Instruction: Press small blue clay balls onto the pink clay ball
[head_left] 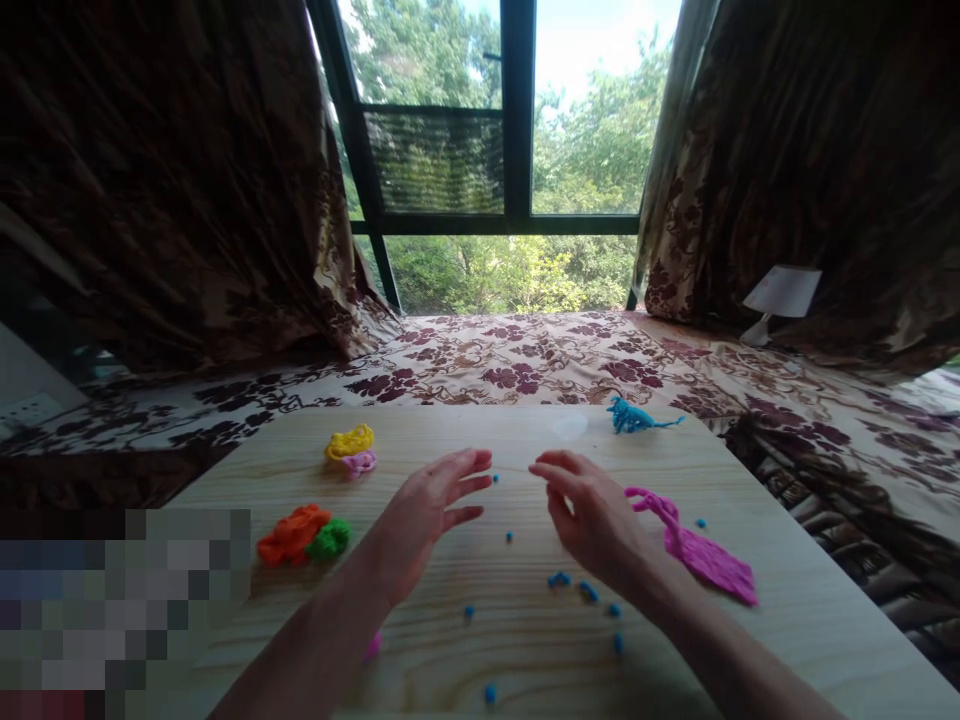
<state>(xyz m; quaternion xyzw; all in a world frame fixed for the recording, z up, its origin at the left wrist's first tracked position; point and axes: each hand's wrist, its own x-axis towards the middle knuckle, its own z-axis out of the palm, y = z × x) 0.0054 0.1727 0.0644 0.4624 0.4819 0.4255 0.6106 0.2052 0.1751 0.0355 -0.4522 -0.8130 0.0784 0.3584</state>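
Dark floral curtains (172,190) were hung on both sides of a tall window (517,120), through which green trees were seen. Beneath it a patterned cloth (517,350) was spread behind the far edge of a pale wooden table (450,430), and a white lamp (784,291) was placed on it, beyond the table's far right corner. Over the middle of the table both bare hands were held apart, palms turned toward each other: the left hand (427,500) was opened with its fingers spread, and the right hand (589,500) was loosely curved with its fingers parted. Toward the right edge a flat magenta piece (709,560) with a looped end was laid beside the right wrist. Toward the left edge an orange clump (292,535) was set against a green one (328,540); nearer the far left corner a yellow clump (350,442) was set against a pink one (360,463). Near the far right corner a stringy blue piece (631,415) was left. Small blue bits (509,537) were scattered from between the hands toward the near edge, one being seen just beside the left fingertips; whether it was touched could not be told.
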